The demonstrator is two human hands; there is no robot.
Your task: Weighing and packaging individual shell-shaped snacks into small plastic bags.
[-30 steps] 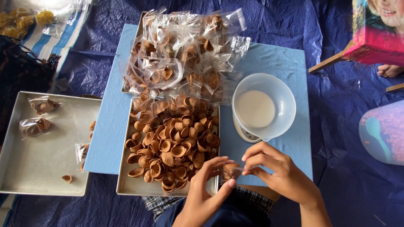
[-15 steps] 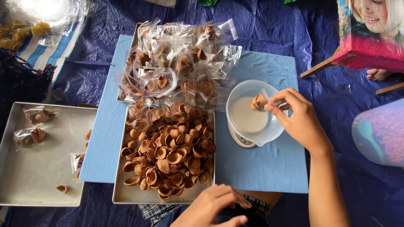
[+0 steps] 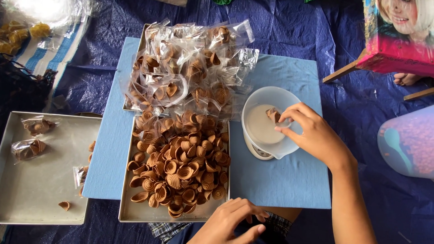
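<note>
My right hand (image 3: 312,135) reaches into a clear plastic bowl (image 3: 253,105) that sits on a small scale (image 3: 257,151). Its fingers pinch a small clear packet of brown shell-shaped snacks (image 3: 273,114) low inside the bowl. My left hand (image 3: 230,222) rests near my lap at the bottom edge, fingers loosely curled with nothing in them. Just left of it a metal tray (image 3: 125,212) holds a heap of loose brown shell snacks (image 3: 178,160). Behind that tray lies a pile of filled clear packets (image 3: 190,68).
A second metal tray (image 3: 40,180) at the left holds a few filled packets and one loose snack. All sits on a light blue board (image 3: 280,180) over a dark blue tarp. A pink box (image 3: 398,49) and a pale plastic container (image 3: 409,140) stand at the right.
My right hand carried the snack packet from in front of me up to the bowl and lowered it inside. My left hand let go and dropped toward my lap.
</note>
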